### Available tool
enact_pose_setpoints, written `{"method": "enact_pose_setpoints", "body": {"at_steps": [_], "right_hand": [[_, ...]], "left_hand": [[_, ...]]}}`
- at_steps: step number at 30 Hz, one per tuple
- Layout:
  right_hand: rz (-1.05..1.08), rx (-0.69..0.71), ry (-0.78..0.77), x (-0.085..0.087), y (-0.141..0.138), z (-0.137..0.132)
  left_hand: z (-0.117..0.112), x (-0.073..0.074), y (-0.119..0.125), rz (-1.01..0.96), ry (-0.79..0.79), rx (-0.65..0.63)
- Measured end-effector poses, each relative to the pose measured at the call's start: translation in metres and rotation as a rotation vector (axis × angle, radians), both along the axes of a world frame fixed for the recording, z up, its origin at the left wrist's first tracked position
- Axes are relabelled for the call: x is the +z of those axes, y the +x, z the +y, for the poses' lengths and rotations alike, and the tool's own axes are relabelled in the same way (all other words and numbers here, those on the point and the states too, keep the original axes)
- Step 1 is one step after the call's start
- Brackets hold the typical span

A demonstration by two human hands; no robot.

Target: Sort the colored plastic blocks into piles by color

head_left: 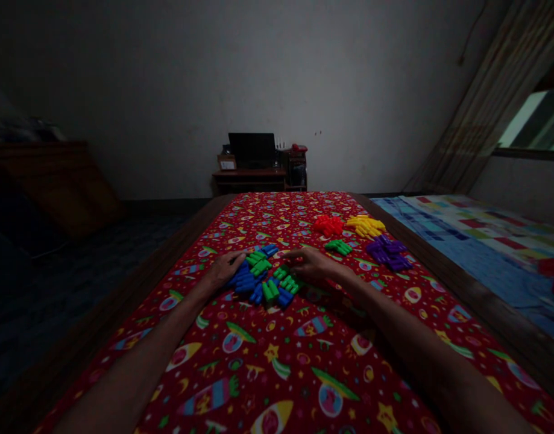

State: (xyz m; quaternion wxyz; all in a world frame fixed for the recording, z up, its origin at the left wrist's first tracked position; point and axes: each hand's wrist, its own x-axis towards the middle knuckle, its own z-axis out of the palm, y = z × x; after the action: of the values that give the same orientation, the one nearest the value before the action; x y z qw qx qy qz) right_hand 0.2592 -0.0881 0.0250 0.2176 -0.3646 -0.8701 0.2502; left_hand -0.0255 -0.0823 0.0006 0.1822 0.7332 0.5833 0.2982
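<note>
A mixed pile of small plastic building pieces lies between my hands, with blue pieces mostly on the left and green pieces on top and to the right. My left hand rests against the pile's left edge, fingers stretched out and nothing visibly gripped. Over the pile's right side, my right hand hovers or rests by more green pieces, its fingers extended to the left and apart. Part of the right fingers' underside is hidden. A separate small green group lies beyond my right hand.
Sorted heaps of red pieces, yellow pieces and purple pieces lie at the right of the red patterned cloth. A desk with a monitor stands by the wall. A bed is to the right.
</note>
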Motion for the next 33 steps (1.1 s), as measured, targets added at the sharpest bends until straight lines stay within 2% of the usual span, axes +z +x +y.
{"method": "enact_pose_setpoints", "body": {"at_steps": [2, 5, 8, 13, 17, 21, 27, 29, 30, 33], "right_hand": [[-0.063, 0.109, 0.012, 0.000, -0.009, -0.009], [-0.091, 0.122, 0.010, 0.004, -0.017, -0.015], [-0.111, 0.021, 0.002, 0.013, -0.008, -0.010], [-0.123, -0.232, 0.053, 0.027, 0.039, 0.010], [-0.161, -0.273, 0.017, 0.033, 0.069, 0.017], [-0.242, -0.325, 0.068, 0.034, 0.080, 0.015], [-0.418, -0.488, 0.266, 0.032, 0.081, 0.010], [-0.359, -0.456, 0.318, 0.036, 0.072, 0.006], [-0.314, -0.393, 0.310, 0.038, 0.064, 0.003], [-0.278, -0.050, 0.139, 0.042, 0.034, -0.014]], "left_hand": [[0.000, 0.000, 0.000, 0.003, -0.001, -0.004], [0.002, -0.002, -0.001, -0.004, 0.002, 0.003], [0.004, -0.004, -0.003, -0.018, 0.013, 0.008], [0.006, -0.008, -0.006, -0.022, 0.027, -0.013], [0.007, -0.010, -0.007, -0.018, 0.037, -0.010], [0.007, -0.009, -0.007, -0.008, 0.039, -0.012], [0.004, -0.006, -0.005, -0.020, 0.045, -0.025], [0.003, -0.005, -0.004, -0.021, 0.043, -0.028], [0.003, -0.004, -0.003, -0.019, 0.038, -0.022], [0.001, -0.002, -0.002, -0.006, 0.024, -0.002]]}}
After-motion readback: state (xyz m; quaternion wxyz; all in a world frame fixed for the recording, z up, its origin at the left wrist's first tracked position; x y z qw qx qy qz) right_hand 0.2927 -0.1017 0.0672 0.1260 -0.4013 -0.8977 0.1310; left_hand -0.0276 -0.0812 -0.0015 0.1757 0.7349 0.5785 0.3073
